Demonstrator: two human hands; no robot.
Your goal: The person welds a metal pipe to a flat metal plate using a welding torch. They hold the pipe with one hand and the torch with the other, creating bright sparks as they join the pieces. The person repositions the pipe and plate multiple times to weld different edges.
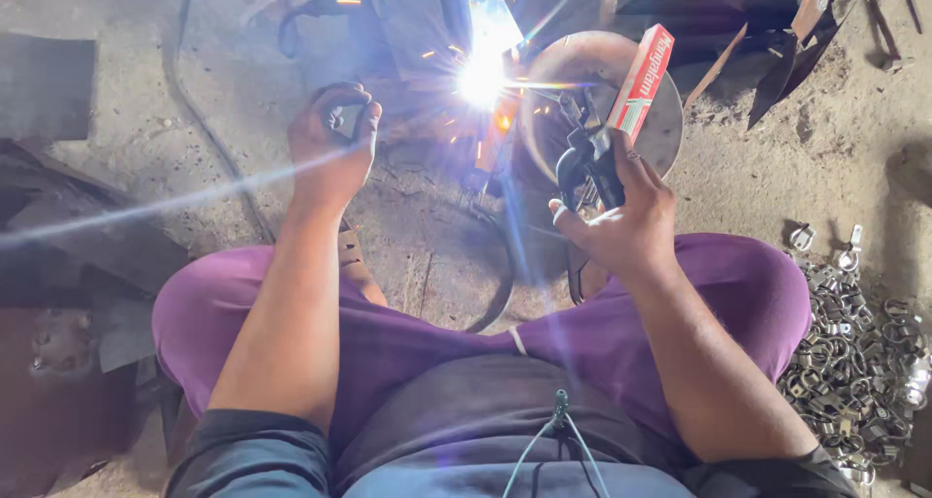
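I sit on the ground in purple trousers. My right hand (pixel 621 221) grips a black electrode holder (pixel 582 163) together with a red and white carton (pixel 641 81) that stands up from my fingers. From the holder a thin rod runs left to a bright white welding arc (pixel 482 79) that throws sparks. The arc burns at the left edge of a round rusty metal disc (pixel 660 119). My left hand (pixel 335 144) is closed around a small dark object left of the arc; I cannot make out what it is.
A heap of small shiny metal rings and clips (pixel 859 362) lies on the dirt at the right. Dark metal scrap (pixel 767 13) is piled at the top right. Rusty sheet pieces (pixel 58 265) lie at the left. A black cable (pixel 209 119) snakes over the ground.
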